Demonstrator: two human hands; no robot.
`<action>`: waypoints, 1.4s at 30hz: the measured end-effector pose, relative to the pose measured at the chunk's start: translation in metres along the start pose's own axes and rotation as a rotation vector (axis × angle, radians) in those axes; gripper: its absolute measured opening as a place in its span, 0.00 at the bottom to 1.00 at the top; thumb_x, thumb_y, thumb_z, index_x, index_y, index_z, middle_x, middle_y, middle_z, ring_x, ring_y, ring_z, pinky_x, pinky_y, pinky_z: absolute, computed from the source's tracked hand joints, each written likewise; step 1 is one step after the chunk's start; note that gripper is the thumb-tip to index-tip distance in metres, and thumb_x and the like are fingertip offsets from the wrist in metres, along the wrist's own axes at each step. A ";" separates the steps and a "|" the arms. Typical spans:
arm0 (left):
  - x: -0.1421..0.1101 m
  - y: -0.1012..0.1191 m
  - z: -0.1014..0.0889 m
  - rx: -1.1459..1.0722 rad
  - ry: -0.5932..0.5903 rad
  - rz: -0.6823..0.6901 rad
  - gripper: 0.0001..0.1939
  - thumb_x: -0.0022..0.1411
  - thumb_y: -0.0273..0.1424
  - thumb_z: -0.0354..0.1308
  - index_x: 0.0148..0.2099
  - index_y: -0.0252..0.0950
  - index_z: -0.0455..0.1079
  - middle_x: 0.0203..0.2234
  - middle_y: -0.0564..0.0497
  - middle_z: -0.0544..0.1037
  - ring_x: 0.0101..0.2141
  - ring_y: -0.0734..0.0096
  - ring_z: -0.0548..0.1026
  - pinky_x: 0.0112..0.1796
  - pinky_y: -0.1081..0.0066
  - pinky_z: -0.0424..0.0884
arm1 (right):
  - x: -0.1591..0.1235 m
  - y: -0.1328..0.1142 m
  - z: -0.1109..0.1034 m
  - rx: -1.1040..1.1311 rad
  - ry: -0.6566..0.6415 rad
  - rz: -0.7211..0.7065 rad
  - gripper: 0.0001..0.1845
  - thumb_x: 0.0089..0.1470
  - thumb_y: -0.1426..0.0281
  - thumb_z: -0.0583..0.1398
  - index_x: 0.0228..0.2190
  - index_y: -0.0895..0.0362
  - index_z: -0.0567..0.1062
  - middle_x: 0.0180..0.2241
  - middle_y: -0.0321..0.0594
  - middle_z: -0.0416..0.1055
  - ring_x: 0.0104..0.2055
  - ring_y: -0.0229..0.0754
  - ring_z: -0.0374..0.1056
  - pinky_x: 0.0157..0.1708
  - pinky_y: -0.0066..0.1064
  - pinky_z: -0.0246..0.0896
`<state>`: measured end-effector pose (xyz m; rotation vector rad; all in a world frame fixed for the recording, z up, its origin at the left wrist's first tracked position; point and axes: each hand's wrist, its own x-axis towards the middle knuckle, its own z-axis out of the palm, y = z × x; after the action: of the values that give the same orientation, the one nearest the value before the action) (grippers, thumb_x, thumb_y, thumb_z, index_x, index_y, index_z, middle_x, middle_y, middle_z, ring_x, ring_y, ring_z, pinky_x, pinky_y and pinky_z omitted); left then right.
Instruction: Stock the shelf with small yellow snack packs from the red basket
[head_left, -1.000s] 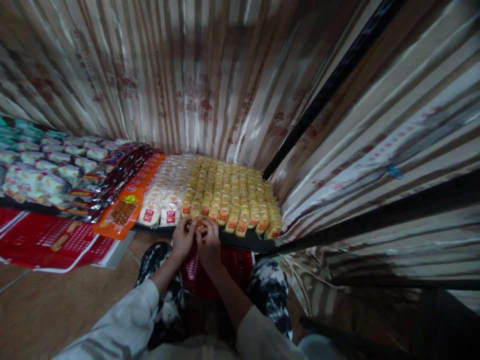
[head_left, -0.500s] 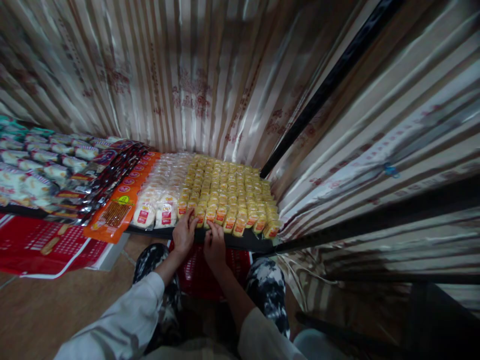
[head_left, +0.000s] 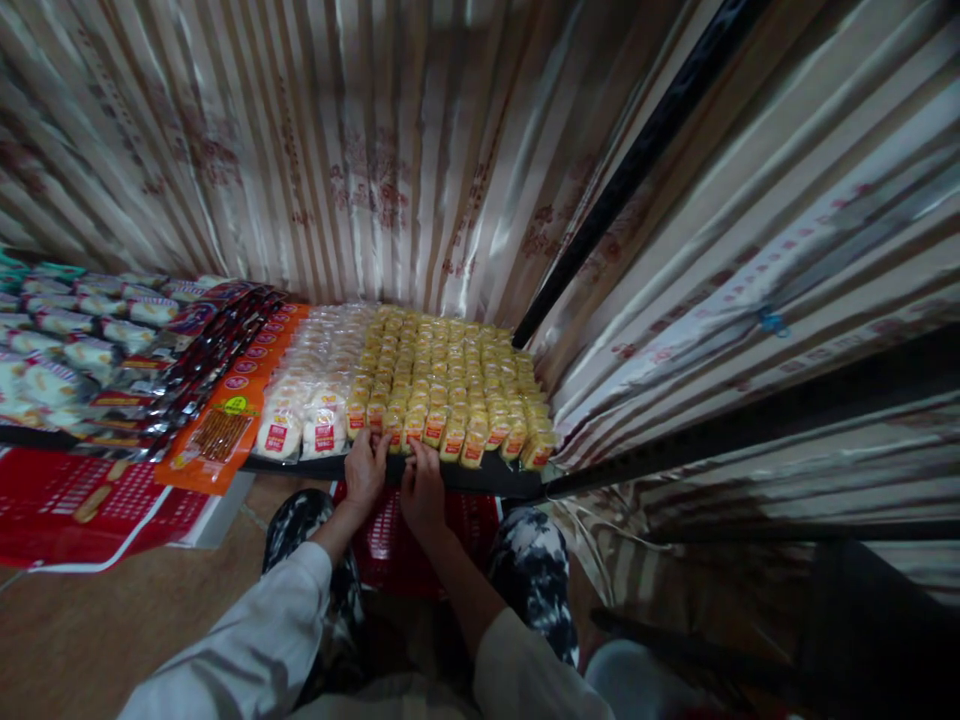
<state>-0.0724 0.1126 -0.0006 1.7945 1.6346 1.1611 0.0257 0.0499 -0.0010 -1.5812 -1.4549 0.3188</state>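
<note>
Rows of small yellow wrapped snack packets (head_left: 450,370) with red-orange labels stand tightly packed on a black shelf (head_left: 510,480). My left hand (head_left: 366,472) is at the front left of these rows, fingers and thumb closed about the front packets. Just to its right, my right hand (head_left: 424,488) has its fingers bent and pressed at the front of the neighbouring yellow packet (head_left: 412,425). The fingers partly hide the packets between the hands. White round snacks in clear wrappers (head_left: 326,425) stand in two rows left of my left hand.
An orange bag of stick snacks (head_left: 217,440), dark shiny packets (head_left: 157,400) and white packets (head_left: 52,380) lie further left. A red-and-white bag (head_left: 90,510) hangs below them. Pleated curtains (head_left: 375,180) and a black post (head_left: 637,170) enclose the back and right.
The view has shifted slightly, so the shelf goods appear a little further left. Both hands stay at the front of the yellow packets, with only small finger movement.
</note>
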 end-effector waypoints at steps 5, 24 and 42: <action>-0.003 -0.002 0.002 0.008 0.037 0.039 0.13 0.61 0.40 0.49 0.36 0.35 0.65 0.25 0.50 0.72 0.26 0.68 0.72 0.30 0.71 0.67 | -0.003 0.001 0.001 0.022 0.008 -0.035 0.25 0.54 0.76 0.46 0.54 0.59 0.61 0.45 0.49 0.62 0.39 0.40 0.67 0.43 0.37 0.65; -0.053 0.040 0.008 -0.074 -0.098 0.331 0.07 0.62 0.30 0.44 0.38 0.38 0.64 0.30 0.48 0.71 0.35 0.68 0.71 0.38 0.69 0.69 | -0.002 0.037 -0.076 -0.164 0.361 0.291 0.20 0.53 0.68 0.51 0.48 0.60 0.65 0.44 0.49 0.65 0.39 0.42 0.65 0.45 0.38 0.60; -0.065 0.064 0.051 -0.071 -0.181 0.308 0.12 0.59 0.22 0.45 0.44 0.36 0.64 0.42 0.45 0.67 0.45 0.66 0.69 0.47 0.63 0.69 | 0.003 0.046 -0.076 -0.191 0.284 0.358 0.18 0.51 0.67 0.53 0.44 0.60 0.68 0.37 0.43 0.70 0.35 0.41 0.65 0.40 0.33 0.59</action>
<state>0.0096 0.0478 0.0037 2.0895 1.2308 1.1277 0.1109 0.0251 0.0057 -1.9566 -1.0065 0.1534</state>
